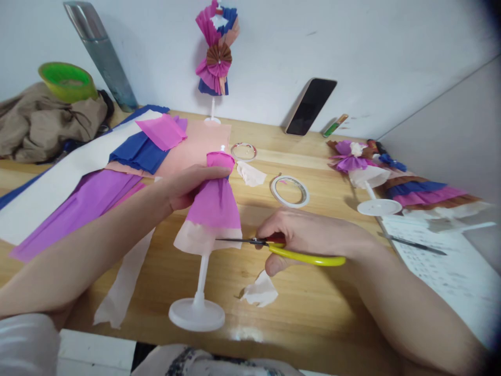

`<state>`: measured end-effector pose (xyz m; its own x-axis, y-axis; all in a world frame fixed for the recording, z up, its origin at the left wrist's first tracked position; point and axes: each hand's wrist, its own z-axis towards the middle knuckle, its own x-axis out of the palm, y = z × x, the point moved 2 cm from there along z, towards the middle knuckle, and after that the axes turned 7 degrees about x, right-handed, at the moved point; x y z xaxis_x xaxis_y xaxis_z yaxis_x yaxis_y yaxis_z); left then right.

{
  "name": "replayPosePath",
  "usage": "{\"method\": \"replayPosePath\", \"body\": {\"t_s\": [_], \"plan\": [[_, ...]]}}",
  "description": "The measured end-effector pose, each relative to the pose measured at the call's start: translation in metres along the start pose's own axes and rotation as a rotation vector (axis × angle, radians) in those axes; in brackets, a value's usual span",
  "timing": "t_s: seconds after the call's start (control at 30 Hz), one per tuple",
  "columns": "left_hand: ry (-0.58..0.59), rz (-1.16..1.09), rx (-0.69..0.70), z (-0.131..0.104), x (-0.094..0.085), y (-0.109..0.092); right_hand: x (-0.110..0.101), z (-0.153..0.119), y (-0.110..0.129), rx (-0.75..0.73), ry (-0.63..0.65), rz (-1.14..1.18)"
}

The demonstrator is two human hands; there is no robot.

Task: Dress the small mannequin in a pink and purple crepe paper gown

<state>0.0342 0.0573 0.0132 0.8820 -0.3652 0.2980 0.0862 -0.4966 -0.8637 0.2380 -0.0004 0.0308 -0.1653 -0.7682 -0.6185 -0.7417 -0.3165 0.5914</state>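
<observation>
Near the desk's (309, 313) front edge, the left hand (191, 185) grasps the dress (215, 209) by its waist — long axis roughly upright; the right hand (291, 227), nearer the hem (191, 238), grips scissors (289, 255) pointing left across it.

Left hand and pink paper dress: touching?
Touching. The head view shows the left hand gripping the pink paper dress around its upper part, thumb lying across the front.

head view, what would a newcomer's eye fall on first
Probably the pink dress on its white stand, near the centre, held in the left hand. Then the yellow-handled scissors in the right hand, blades at the dress's pale hem. Behind, by the wall, stands a ruffled multicoloured dress.
</observation>
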Motion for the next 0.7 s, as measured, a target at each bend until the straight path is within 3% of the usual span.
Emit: {"method": "replayPosePath", "body": {"t_s": [0.4, 0.7], "plan": [[-0.027, -0.008, 0.002, -0.0002, -0.0007, 0.0001, 0.0001, -0.0003, -0.0051, 0.068, 0.062, 0.096], [-0.02, -0.026, -0.02, -0.0007, -0.0015, -0.0015, -0.0001, -0.0035, -0.0056, 0.025, 0.033, 0.076]]}}
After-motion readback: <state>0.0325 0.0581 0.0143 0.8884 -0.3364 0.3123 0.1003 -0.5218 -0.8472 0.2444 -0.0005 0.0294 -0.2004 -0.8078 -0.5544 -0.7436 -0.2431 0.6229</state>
